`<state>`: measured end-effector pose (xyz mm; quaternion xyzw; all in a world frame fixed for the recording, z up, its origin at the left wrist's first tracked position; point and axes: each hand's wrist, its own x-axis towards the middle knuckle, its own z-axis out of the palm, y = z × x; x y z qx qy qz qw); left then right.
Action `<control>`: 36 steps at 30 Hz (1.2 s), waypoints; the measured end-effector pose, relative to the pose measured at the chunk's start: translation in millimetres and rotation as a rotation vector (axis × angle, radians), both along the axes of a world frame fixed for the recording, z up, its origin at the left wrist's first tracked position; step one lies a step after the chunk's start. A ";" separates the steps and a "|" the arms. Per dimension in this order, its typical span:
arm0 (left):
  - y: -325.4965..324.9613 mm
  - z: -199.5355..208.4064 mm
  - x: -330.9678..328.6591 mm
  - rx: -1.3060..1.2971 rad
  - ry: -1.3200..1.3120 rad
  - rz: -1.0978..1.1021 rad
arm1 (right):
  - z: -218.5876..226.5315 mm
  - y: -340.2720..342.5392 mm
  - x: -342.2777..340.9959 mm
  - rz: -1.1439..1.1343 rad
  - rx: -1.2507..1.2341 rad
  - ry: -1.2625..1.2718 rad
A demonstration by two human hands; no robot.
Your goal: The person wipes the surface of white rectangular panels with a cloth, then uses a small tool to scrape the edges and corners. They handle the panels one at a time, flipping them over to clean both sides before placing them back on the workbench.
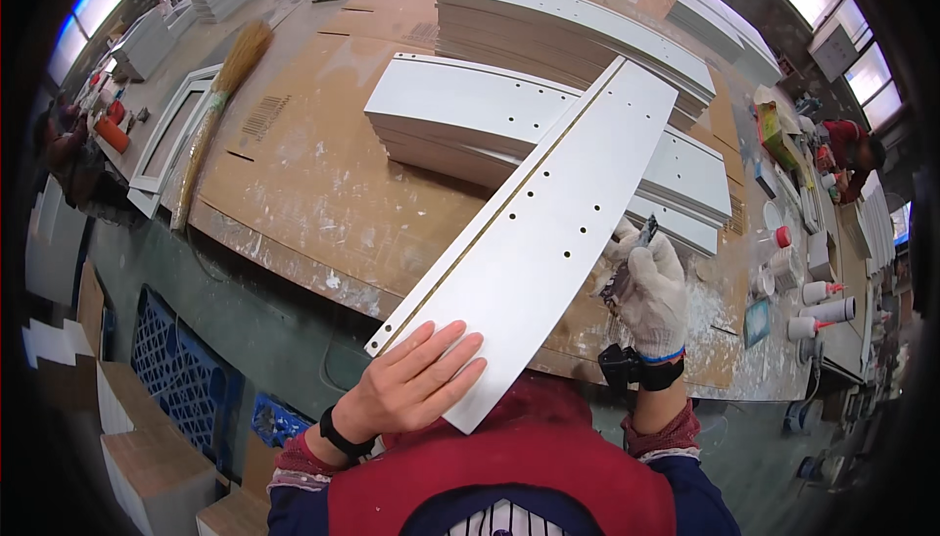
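A long white board (pixel 558 193) with drilled holes and a groove along its left side slants across the middle, its near end by my body. My bare left hand (pixel 421 379) lies on that near end, fingers stretched flat over the surface. Beside the board's right edge, my right hand (pixel 654 291) in a white knitted glove is closed around a small dark tool (pixel 645 233) with a stained body; its exact kind is unclear. The far part of the board passes over a stack of similar white boards (pixel 450 86), partly hiding it.
Another white board stack (pixel 578 17) stands farther back on the cardboard-covered table (pixel 294 184). At left lie a straw broom (pixel 240 56) and a white frame (pixel 176 135). White bottles (pixel 821 291) stand at right. A blue crate (pixel 186 370) is below left. Other people work at both sides.
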<state>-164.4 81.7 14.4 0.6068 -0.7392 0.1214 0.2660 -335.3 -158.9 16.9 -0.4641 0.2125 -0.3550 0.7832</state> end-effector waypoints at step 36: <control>-5.9 -99.3 -28.6 0.111 2.466 -0.238 | 8.4 72.1 -23.9 0.853 -1.500 0.347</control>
